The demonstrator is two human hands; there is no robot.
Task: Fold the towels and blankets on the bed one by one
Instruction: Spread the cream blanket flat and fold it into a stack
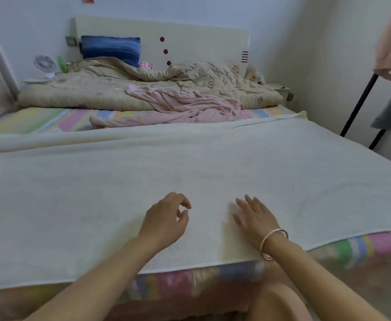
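Observation:
A large white towel (189,167) lies spread flat over the near half of the bed, its front hem along the mattress edge. My left hand (166,218) hovers over the towel near that hem, fingers loosely curled and holding nothing. My right hand (253,216), with a metal bangle on the wrist, rests flat on the towel with fingers spread. Behind the towel a pink blanket (180,107) lies crumpled, and a beige quilt (125,89) is bunched toward the headboard.
The bed has a pastel striped sheet (39,119). A blue pillow (111,49) leans on the white headboard (189,38). A small fan (45,64) stands at the back left. A clothes rack (361,105) with hanging garments is at the right.

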